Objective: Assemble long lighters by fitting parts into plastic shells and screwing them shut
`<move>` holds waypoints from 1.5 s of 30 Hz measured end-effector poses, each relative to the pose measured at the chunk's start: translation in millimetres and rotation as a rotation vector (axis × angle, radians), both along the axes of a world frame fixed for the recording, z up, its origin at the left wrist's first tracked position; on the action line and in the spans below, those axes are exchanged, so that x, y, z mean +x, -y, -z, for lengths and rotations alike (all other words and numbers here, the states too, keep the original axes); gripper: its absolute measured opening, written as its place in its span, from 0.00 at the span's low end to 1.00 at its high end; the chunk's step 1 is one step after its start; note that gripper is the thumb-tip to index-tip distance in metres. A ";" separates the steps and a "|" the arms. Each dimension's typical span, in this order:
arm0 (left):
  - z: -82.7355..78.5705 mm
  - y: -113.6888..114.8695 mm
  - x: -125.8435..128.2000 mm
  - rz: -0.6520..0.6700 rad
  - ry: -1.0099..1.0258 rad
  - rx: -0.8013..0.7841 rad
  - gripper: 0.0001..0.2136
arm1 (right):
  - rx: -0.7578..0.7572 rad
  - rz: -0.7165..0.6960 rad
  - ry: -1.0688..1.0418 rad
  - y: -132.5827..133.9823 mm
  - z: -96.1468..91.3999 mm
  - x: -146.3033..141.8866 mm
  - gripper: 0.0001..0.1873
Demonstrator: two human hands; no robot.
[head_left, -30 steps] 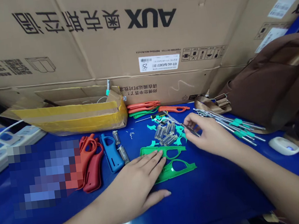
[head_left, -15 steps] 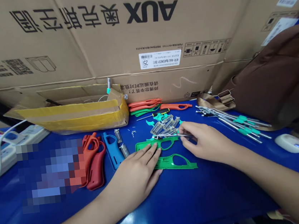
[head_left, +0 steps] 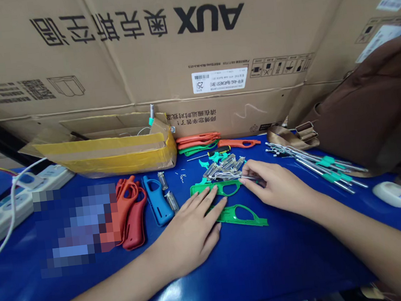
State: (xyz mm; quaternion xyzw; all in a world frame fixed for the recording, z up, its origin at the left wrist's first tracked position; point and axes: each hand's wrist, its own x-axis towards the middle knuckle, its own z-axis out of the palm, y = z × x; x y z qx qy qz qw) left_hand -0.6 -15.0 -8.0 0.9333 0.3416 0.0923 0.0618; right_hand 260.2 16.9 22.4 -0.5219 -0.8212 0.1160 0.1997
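Note:
My left hand (head_left: pixel 191 231) lies palm down with its fingers spread, over the left ends of two green lighter shell halves. The upper shell half (head_left: pixel 197 188) and the lower shell half (head_left: pixel 226 215) lie one below the other, their looped handles pointing right. To the right of them, my right hand (head_left: pixel 277 185) pinches a thin metal lighter tube (head_left: pixel 258 179), with white wires (head_left: pixel 223 175) reaching left above the upper shell. Several clear fuel tanks (head_left: pixel 229 163) lie just behind, among small turquoise triggers (head_left: pixel 219 157). The palm hides parts of both shells.
Blue shells (head_left: pixel 159 201), red shells (head_left: pixel 134 223) and a power strip (head_left: pixel 22 204) are on the left. Behind are a taped cardboard box (head_left: pixel 114 155), stacked shells (head_left: pixel 199 141) and a screwdriver (head_left: pixel 218 151). Metal tubes (head_left: pixel 317 161), a white mouse-like device (head_left: pixel 395 194) and a brown bag (head_left: pixel 365 102) sit right.
The whole view has shifted slightly, so things appear further right. My left hand's fingers are spread wider over the green shells. My right hand still pinches the tube near the upper shell.

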 end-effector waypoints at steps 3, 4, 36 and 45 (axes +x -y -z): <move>-3.9 -0.3 1.3 0.059 0.071 0.014 0.20 | 0.040 -0.019 -0.020 2.6 -2.2 0.3 0.06; -5.2 -0.1 1.9 0.077 0.093 0.010 0.18 | 0.052 -0.025 -0.023 3.6 -2.7 0.5 0.07; -15.8 -3.4 -4.5 -0.081 0.719 -0.106 0.14 | 0.102 -0.445 0.175 16.5 -12.4 -0.5 0.16; -12.3 -5.1 -4.7 0.014 0.472 -0.152 0.17 | -0.010 -0.392 0.140 11.6 -27.1 15.7 0.08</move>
